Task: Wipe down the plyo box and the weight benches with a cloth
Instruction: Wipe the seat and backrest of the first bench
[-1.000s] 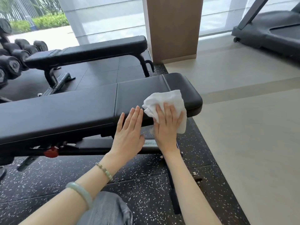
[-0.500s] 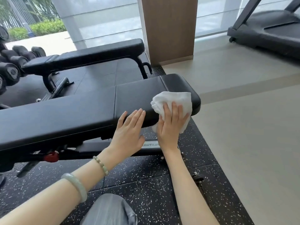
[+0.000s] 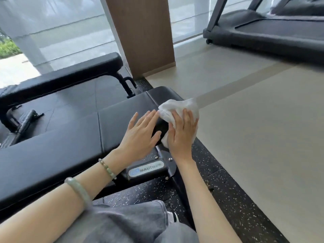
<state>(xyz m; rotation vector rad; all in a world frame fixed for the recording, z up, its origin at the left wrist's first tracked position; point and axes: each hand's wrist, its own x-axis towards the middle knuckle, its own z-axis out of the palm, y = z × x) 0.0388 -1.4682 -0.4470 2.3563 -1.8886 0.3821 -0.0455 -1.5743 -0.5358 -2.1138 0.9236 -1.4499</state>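
We are on the bench-wiping step. Our right hand point(image 3: 182, 132) lies with fingers fairly straight over the white cloth point(image 3: 177, 106) and presses it against the rounded end of the near weight bench point(image 3: 52, 155). Our left hand point(image 3: 140, 135) rests flat just beside it, fingers spread wide on the black pad, holding nothing. The cloth is bunched under and beyond our right fingertips, wrapped over the pad's end corner. The next move, we judge, calls for drawing the cloth back along the long pad to the left of our left hand with even pressure, and lifting that bracing hand out of its path. Beyond both hands a second weight bench point(image 3: 61, 79) stands parallel; we cannot tell whether it has been wiped, and no plyo box is in view. The pad looks like smooth vinyl, so the cloth should glide. Below our wrists lies speckled rubber flooring point(image 3: 228, 199). To the right of our right hand, pale floor runs to a treadmill point(image 3: 271, 30), and a wooden pillar point(image 3: 143, 35) rises beyond our fingertips.
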